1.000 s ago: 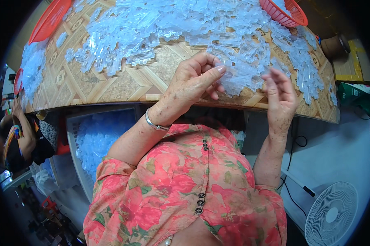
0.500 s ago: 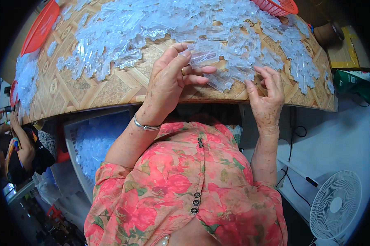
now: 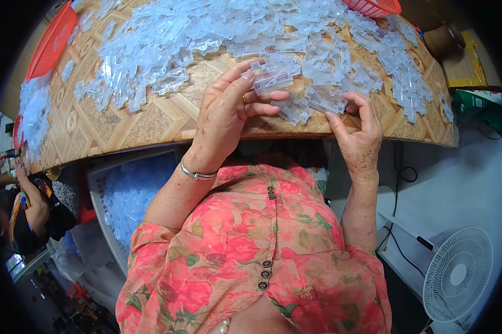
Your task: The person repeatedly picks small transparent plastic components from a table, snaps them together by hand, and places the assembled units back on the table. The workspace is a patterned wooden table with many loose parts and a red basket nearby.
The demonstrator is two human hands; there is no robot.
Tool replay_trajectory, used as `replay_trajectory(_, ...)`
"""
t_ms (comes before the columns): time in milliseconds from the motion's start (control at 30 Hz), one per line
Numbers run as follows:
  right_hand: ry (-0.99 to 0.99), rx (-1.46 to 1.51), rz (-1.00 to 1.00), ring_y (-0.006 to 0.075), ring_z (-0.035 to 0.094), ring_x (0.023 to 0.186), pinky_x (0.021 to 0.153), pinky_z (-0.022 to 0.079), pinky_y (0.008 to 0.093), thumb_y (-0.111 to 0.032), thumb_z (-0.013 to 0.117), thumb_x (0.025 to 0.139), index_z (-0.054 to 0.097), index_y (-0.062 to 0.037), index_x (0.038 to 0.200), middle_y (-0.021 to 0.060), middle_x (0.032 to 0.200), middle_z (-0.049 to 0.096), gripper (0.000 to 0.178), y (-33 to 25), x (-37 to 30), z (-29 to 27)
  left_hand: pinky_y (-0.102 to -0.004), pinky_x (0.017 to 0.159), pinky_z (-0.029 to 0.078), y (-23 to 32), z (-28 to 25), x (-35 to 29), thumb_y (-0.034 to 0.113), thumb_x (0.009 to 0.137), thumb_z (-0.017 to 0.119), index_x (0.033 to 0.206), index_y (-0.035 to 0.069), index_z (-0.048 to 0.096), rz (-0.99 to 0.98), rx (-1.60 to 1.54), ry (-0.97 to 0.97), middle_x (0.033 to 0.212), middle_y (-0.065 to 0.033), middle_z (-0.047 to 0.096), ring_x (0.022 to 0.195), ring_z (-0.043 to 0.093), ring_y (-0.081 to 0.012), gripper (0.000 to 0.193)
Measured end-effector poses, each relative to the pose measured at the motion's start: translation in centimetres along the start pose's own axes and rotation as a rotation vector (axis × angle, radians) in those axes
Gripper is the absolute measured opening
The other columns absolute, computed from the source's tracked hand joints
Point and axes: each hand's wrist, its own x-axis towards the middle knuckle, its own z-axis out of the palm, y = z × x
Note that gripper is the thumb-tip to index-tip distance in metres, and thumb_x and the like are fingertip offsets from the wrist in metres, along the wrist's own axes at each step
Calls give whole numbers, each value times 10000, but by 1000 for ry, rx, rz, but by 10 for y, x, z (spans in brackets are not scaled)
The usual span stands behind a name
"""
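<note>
No readable words or numbers, only an illegible pale mark (image 3: pixel 478 103) on green packaging (image 3: pixel 463 107).

Pile of clear plastic pieces (image 3: pixel 223 28) runs off the top edge at 12 o'clock, red basket (image 3: pixel 373 6) likewise at 1. Left hand (image 3: pixel 220 114) covers one end of its clear piece (image 3: pixel 274 79); right hand's (image 3: pixel 358 131) contact with nearest piece (image 3: pixel 324 99) unclear. Tabletop (image 3: pixel 167 116) partly hides crate (image 3: pixel 103 214) at 8; co-worker (image 3: pixel 35 212) at 9 fades into darkness.
</note>
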Motion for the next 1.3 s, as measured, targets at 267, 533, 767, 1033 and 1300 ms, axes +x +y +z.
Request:
replay_trajectory(267, -17, 136, 80, 171, 595, 740, 696, 502, 317, -51, 817, 725, 624, -90, 1080, 50, 861, 613, 405, -1, -3, -1, -299, 772, 620, -1, 3, -1, 146, 1027, 446, 1399, -105, 400, 5, -18, -8, 1258, -228, 598, 1040, 686, -347, 451)
replay_trajectory(533, 238, 47, -280, 167, 589, 691, 641, 508, 284, 61, 761, 740, 598, -61, 1057, 82, 1011, 638, 377, -24, 18, 8, -332, 952, 554, -7, 18, 0, 130, 1027, 450, 1463, -42, 369, 19, -24, -29, 1304, -207, 574, 1162, 627, -303, 475)
replay_trajectory(767, 201, 11, -490, 253, 626, 862, 718, 518, 362, -18, 810, 690, 652, -100, 1013, 70, 1009, 613, 368, -43, 21, 34, -314, 974, 530, -11, 28, -3, 201, 1034, 490, 1445, -20, 406, 64, -122, -90, 1279, -133, 568, 1143, 595, -180, 474)
replay_trajectory(1033, 176, 204, -408, 240, 602, 903, 758, 519, 354, -82, 865, 656, 654, -80, 967, 106, 1085, 599, 375, -53, 23, 29, -301, 931, 528, -10, 22, -5, 252, 1047, 475, 1408, -21, 455, 23, -318, -158, 1249, -109, 591, 1118, 600, -164, 453)
replay_trajectory(1300, 70, 86, -356, 301, 613, 1118, 847, 528, 358, -105, 876, 636, 598, -73, 974, 183, 1326, 575, 439, -47, 30, 26, -361, 1034, 468, -15, 19, -7, 219, 1036, 466, 1455, -55, 376, 13, -295, -227, 1338, -130, 541, 1192, 562, -189, 509)
